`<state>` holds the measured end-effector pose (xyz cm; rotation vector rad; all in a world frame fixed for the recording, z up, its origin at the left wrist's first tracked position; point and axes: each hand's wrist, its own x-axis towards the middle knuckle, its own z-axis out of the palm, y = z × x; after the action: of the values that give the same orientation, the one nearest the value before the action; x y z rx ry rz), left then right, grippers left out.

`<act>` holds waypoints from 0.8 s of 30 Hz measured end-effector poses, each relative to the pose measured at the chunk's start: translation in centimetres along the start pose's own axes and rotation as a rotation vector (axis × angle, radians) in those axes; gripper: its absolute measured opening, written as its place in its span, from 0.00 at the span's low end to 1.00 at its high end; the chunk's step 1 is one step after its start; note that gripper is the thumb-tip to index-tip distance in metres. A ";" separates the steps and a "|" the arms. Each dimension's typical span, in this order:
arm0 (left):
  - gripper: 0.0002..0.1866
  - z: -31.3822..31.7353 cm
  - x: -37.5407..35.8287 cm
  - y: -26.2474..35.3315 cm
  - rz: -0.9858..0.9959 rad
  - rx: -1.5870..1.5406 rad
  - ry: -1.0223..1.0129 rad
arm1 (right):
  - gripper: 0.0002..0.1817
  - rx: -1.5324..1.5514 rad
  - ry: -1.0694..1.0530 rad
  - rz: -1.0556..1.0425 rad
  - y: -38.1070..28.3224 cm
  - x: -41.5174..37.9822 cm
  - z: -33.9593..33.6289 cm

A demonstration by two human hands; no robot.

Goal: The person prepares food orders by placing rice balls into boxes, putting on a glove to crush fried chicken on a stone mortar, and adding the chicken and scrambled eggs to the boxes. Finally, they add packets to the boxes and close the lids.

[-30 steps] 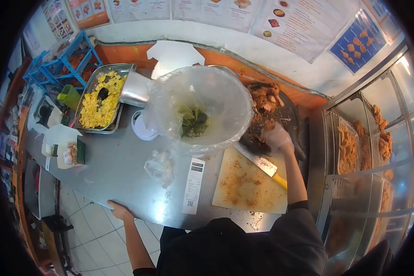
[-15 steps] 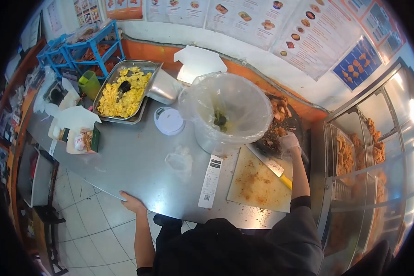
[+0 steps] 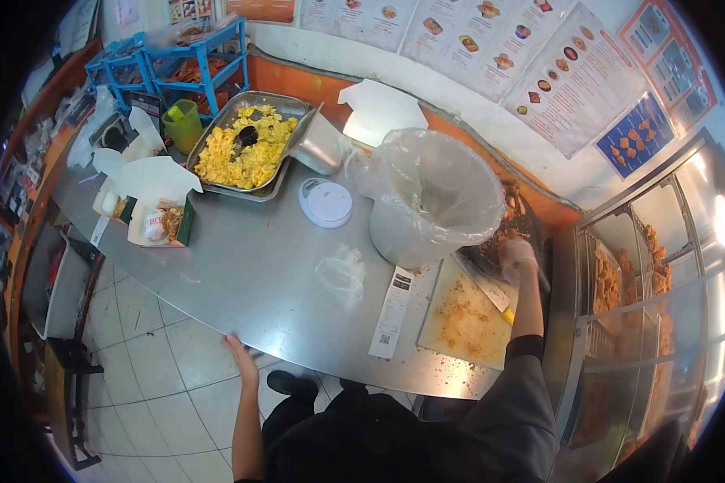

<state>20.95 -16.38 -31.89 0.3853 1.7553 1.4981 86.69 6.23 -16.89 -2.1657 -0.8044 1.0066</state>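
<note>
My left hand [image 3: 240, 355] is at the front edge of the steel table [image 3: 242, 282], bare, its fingers apart and holding nothing. My right hand [image 3: 518, 259], in a clear glove, reaches over the dark round pan [image 3: 532, 229] of browned meat pieces; its fingertips are hidden, so what they hold cannot be made out. Beside it, a knife with a yellow handle [image 3: 508, 315] lies on the stained cutting board [image 3: 461, 318]. Left of the pan stands a large container lined with clear plastic [image 3: 431, 193]. A printed paper slip [image 3: 391, 312] lies beside the board.
A tray of yellow food [image 3: 246, 149], a metal container [image 3: 321, 145] and a round white lid-like item [image 3: 326, 202] stand further left. Open food boxes [image 3: 161, 221] are at the left edge. A glass cabinet with fried food [image 3: 620, 282] is on the right.
The view has shifted, so the table items appear further right. My right hand has moved slightly over the pan, and my left hand has turned at the table's edge.
</note>
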 end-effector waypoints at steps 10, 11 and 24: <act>0.42 -37.5 -9.2 -14.6 -0.493 1.270 -0.235 | 0.15 1.120 -0.438 -0.740 -0.6 -14.1 -0.4; 0.41 -38.9 -10.9 -13.8 -0.576 1.242 -0.234 | 0.16 1.058 -0.332 -0.782 -2.8 -17.1 1.4; 0.14 -34.4 13.8 1.7 0.309 0.647 0.289 | 0.24 0.804 -0.567 -0.478 -30.8 -39.7 33.9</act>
<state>-13.17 -30.64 -35.28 0.8279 2.4962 1.1885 30.25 5.68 5.21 -0.9602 -0.8946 1.3850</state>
